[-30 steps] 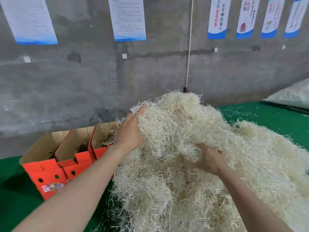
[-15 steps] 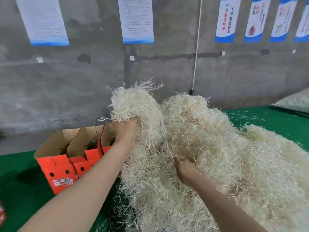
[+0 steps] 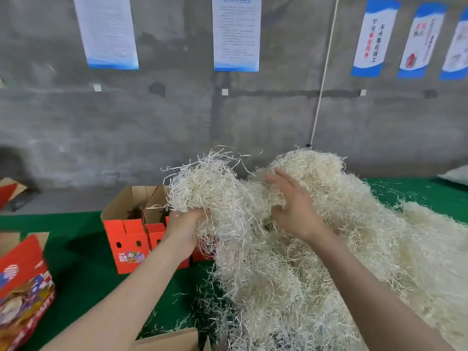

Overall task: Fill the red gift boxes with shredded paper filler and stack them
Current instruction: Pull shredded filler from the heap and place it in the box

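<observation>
A big heap of pale shredded paper filler [image 3: 342,249] covers the right half of the green table [image 3: 83,262]. My left hand [image 3: 183,230] grips a raised clump of filler [image 3: 205,188] from below, just right of the open red gift boxes [image 3: 131,239]. Those boxes stand side by side with their brown flaps up. My right hand [image 3: 293,206] is lifted in front of the heap with fingers spread, holding nothing.
Another red printed box [image 3: 22,290] lies at the left edge, and a brown cardboard flap [image 3: 172,340] shows at the bottom. A grey concrete wall with posters and a white cord [image 3: 324,72] stands close behind the table. A white sack [image 3: 455,174] lies far right.
My left hand has carried its clump leftward toward the red boxes. My right hand has come up out of the heap and opened its fingers. The view has shifted left, showing more boxes.
</observation>
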